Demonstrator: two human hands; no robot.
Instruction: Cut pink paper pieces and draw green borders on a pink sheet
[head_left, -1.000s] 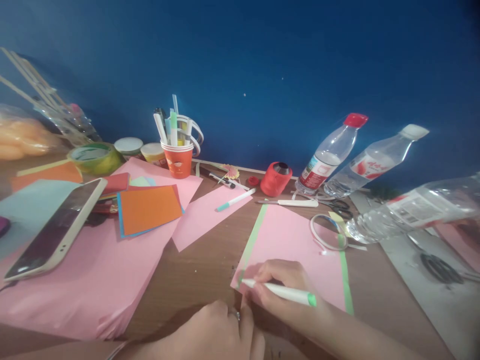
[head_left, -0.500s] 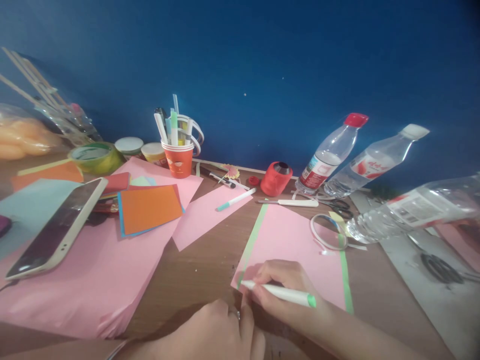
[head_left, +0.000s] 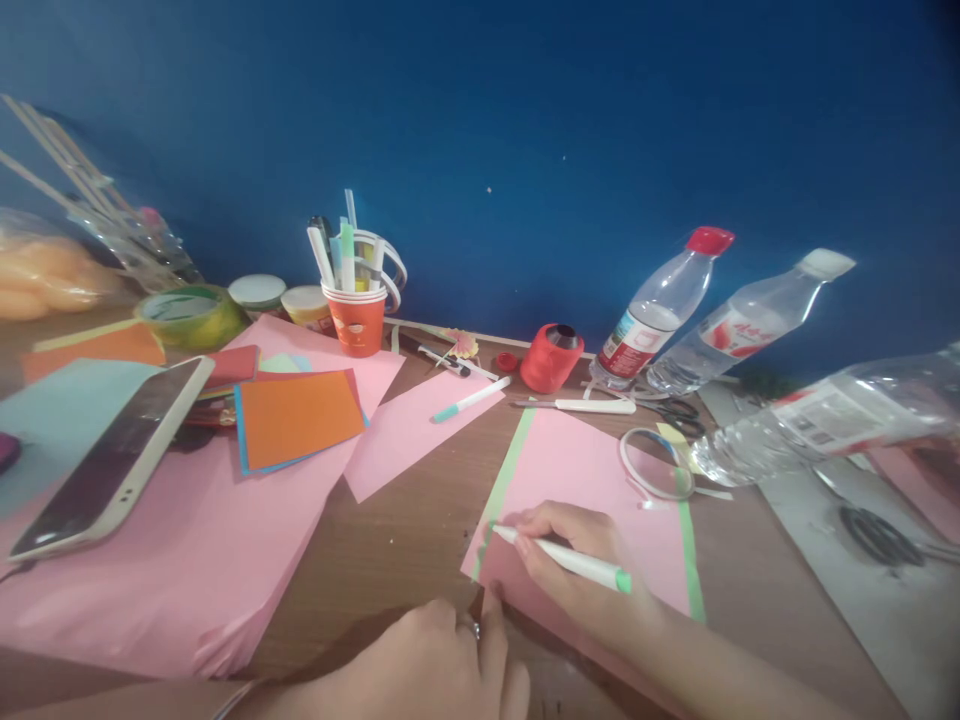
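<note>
My right hand (head_left: 577, 575) grips a white marker with a green end (head_left: 570, 560). Its tip touches the green stripe along the left edge of a pink sheet (head_left: 585, 470) that lies on the wooden table. A second green stripe runs down the sheet's right edge. My left hand (head_left: 435, 665) rests curled at the sheet's near left corner, fingers folded, a ring on one finger, with the thumb pressing the corner down.
A phone (head_left: 112, 455) lies on a pink paper stack (head_left: 172, 560) at the left, beside orange card (head_left: 296, 415). A red cup of pens (head_left: 358, 315), tape rolls, a red spool (head_left: 551, 357), three plastic bottles, a craft knife (head_left: 585, 405) and scissors stand behind.
My right hand has moved the marker tip a little farther up the left green stripe. My left hand has stayed where it was.
</note>
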